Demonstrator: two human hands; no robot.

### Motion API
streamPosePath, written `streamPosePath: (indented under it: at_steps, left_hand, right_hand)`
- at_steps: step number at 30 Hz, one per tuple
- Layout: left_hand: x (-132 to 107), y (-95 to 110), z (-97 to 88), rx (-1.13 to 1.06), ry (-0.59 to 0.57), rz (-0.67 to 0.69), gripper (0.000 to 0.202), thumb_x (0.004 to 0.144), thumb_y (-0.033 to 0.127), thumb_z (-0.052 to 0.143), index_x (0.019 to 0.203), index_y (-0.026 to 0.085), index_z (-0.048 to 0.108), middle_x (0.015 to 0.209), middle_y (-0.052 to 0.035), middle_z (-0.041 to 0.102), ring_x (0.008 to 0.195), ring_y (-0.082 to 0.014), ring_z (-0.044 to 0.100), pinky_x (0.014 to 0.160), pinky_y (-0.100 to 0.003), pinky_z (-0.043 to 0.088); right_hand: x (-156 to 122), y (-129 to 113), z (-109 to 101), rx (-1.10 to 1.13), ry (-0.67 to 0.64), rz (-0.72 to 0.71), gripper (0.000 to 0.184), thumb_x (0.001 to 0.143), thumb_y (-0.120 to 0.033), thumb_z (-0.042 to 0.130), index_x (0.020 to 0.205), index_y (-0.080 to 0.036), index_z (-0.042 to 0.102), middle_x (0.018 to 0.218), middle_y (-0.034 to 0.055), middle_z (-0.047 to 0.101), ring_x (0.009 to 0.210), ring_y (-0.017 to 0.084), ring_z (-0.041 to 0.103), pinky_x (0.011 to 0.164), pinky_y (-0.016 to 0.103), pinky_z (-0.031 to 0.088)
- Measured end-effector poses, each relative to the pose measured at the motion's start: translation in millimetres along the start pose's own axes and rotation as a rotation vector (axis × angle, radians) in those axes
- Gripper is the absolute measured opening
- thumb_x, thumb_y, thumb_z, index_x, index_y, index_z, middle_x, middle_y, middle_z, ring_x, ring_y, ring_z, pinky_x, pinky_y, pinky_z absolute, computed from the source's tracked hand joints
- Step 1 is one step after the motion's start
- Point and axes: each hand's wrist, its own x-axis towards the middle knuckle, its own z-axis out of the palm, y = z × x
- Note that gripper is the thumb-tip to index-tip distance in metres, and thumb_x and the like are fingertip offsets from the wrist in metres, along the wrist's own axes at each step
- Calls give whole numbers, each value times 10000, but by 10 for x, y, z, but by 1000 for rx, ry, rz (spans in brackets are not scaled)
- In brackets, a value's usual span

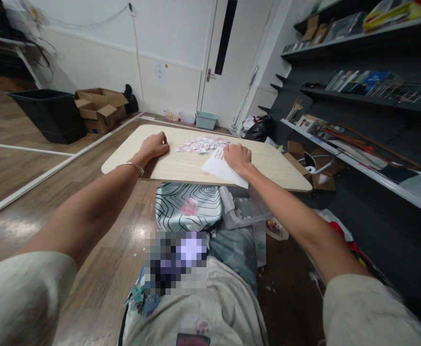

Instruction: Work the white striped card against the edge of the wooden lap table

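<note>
While handling of the sheet appears to be the step in hand, I find the right hand (238,157) curled on the printed white sheet (220,169) at 1 o'clock, pinching or merely pressing undetermined; the left hand (155,145) is curled at 11, contents hidden. I judge the next move calls for steadying that sheet, which overhangs the table (270,166), beside the paper-scrap pile (200,145) at 12, above a clear plastic box (240,220) at 5.

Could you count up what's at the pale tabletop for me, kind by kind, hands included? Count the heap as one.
Hands: 2 (left hand, right hand)
White sheet: 1
Heap of small pieces: 1 (its pieces are too small and jumbled to count)
Total: 4
</note>
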Motion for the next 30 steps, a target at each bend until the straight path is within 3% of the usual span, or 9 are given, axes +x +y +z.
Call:
streamPosePath:
  at_steps: [7,17,24,30]
  left_hand:
    - [27,-37,30,5,4,7,548,903,330,812,1443,237,834,1406,-227,890,1396,-496,813,1190,-538,649]
    - [52,-56,57,-4,14,21,583,867,312,814,1444,230,837,1391,-219,896,1374,-495,809,1187,-552,656]
    - [36,-38,44,4,12,15,571,904,300,798,1466,206,829,1450,-252,877,1401,-506,814,1202,-560,645]
    - [63,-61,70,1,22,24,561,876,319,799,1429,226,836,1390,-240,892,1369,-511,810,1180,-577,650]
  right_hand:
    - [-7,-314,11,24,-76,-123,620,1389,-379,403,1655,-157,917,1676,261,871,1609,364,827,1325,408,601]
    - [-204,-646,17,57,-95,-332,619,1404,-456,451,1549,-150,970,1579,246,920,1588,374,837,1335,391,585]
    - [-151,-598,79,66,-149,-309,615,1397,-418,439,1540,-154,976,1606,238,913,1577,366,848,1295,371,603]
    - [-97,-266,105,47,-149,-223,621,1394,-393,417,1612,-145,943,1630,254,897,1600,373,839,1307,376,599]
